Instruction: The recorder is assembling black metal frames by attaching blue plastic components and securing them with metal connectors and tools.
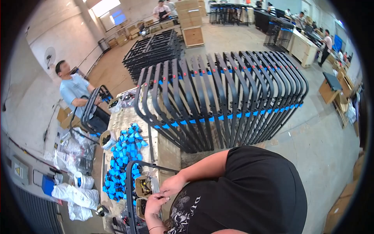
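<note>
A black metal tube frame (130, 183) with a rounded corner lies across the near end of a long wooden workbench (167, 152), its upper bar running from the bench's left part toward the person's right hand, its side bar dropping toward the lower edge of the view. The tube looks thin, matt and dark throughout.

The right hand (170, 186) reaches from the right over the bench edge, fingers curled together around a small part where the frame's bar ends; the part itself is too small to make out. The left hand (155, 202) sits just below and touches the right one, its fingers bent inward and pinched on the same small piece, which shows only as a pale glint between the two hands.

Just left of the hands stand two small open cardboard boxes (142, 187) with dark small parts inside. Further left a heap of bright blue plastic clips (122, 158) spreads along the bench. Beyond the bench a long row of upright black curved frames with blue fittings (226, 97) stands on the concrete floor. At the left another person in a light blue shirt (74, 89) holds a similar black frame beside white plastic bags (76, 195).
</note>
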A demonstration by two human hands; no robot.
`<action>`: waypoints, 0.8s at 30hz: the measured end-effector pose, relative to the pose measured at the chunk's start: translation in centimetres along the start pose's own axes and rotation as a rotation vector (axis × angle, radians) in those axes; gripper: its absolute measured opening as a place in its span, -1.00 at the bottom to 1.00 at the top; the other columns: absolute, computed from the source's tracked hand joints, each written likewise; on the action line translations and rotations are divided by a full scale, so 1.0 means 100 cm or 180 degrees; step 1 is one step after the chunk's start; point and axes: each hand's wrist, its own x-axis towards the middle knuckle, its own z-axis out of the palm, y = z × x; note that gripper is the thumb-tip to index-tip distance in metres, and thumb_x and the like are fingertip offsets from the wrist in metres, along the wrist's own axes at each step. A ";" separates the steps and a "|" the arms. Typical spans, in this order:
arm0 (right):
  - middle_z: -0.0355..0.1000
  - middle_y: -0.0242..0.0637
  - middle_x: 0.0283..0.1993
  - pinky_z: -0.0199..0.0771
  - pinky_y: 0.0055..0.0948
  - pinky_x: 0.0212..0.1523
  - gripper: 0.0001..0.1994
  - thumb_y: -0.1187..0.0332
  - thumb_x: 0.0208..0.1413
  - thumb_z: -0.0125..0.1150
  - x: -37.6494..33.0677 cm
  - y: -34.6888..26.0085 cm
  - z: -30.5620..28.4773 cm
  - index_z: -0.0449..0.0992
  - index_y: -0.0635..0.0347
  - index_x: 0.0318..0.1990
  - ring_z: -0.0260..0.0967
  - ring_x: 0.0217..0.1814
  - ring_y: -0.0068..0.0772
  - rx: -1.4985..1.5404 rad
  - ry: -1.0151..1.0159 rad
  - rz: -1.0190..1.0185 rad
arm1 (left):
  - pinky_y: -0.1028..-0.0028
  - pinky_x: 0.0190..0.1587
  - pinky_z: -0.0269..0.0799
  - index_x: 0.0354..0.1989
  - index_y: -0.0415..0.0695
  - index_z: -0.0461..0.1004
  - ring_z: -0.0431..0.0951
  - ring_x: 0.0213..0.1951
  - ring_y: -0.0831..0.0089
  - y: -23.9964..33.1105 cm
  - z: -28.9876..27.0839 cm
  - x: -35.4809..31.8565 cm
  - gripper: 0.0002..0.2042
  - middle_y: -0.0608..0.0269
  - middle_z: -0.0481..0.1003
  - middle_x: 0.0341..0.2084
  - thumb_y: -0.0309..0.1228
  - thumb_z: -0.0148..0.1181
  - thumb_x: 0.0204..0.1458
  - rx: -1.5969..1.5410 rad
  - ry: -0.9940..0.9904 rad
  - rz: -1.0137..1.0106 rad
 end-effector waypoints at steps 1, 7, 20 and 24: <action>0.56 0.06 -0.24 0.48 -0.11 -0.14 -0.69 0.25 0.28 0.02 -0.002 0.008 0.002 0.53 0.37 -0.17 0.52 -0.19 0.06 0.0309 0.0189 0.0136 | 0.52 -0.34 0.42 -0.25 -0.29 0.64 0.53 -0.45 0.53 -0.002 -0.002 0.001 -0.81 0.30 0.62 -0.44 -0.52 0.44 -0.06 -0.0109 -0.0026 -0.0061; 0.55 -0.12 -0.21 0.50 -0.23 -0.13 -0.52 -0.02 0.38 -0.05 0.001 0.041 0.020 0.53 0.30 -0.10 0.48 -0.14 -0.23 0.1063 0.0915 0.1019 | 0.68 -0.50 0.20 -0.24 -0.24 0.66 0.39 -0.56 0.75 0.009 0.025 0.009 -0.90 0.44 0.55 -0.53 -0.50 0.30 0.11 -0.0396 0.0749 0.0285; 0.43 -0.27 -0.53 0.42 -0.31 -0.55 -0.43 -0.14 0.41 -0.23 0.020 0.093 -0.040 0.55 0.17 -0.02 0.38 -0.59 -0.40 0.1958 -0.0064 0.1642 | 0.56 -0.29 0.48 -0.10 -0.24 0.55 0.53 -0.37 0.61 0.019 0.038 0.075 -0.80 0.33 0.59 -0.34 -0.56 0.35 0.10 -0.0416 0.1965 0.1265; 0.30 -0.47 -0.59 0.24 -0.43 -0.61 -0.57 0.03 0.40 -0.10 0.026 0.126 -0.062 0.54 0.21 -0.18 0.21 -0.64 -0.57 0.2832 0.0080 0.1978 | 0.54 -0.40 0.45 -0.10 -0.28 0.55 0.50 -0.46 0.60 0.039 0.032 0.098 -0.86 0.33 0.55 -0.41 -0.56 0.22 0.19 -0.1049 0.1806 0.0753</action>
